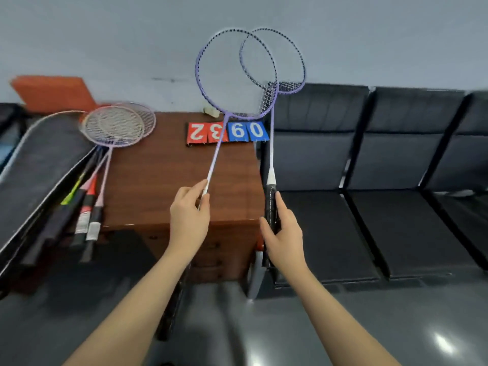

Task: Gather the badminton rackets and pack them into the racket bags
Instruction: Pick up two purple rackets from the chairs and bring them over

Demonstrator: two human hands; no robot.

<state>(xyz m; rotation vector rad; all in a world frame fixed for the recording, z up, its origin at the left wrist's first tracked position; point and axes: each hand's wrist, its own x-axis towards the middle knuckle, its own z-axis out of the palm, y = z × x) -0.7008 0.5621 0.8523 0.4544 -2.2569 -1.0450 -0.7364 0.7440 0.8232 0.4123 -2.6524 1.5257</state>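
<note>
Purple-framed badminton rackets upright in our left hand and right hand, each gripping one | open black racket bag probably nearest our left; axis diagonal

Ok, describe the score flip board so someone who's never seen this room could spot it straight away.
Find the brown wooden cabinet standing between the open black racket bag and the row of dark seats. The score board lies flat near the cabinet's back edge, by the wall. It is the only thing there with big white digits, two on red cards and two on blue, upside down from here.
</note>
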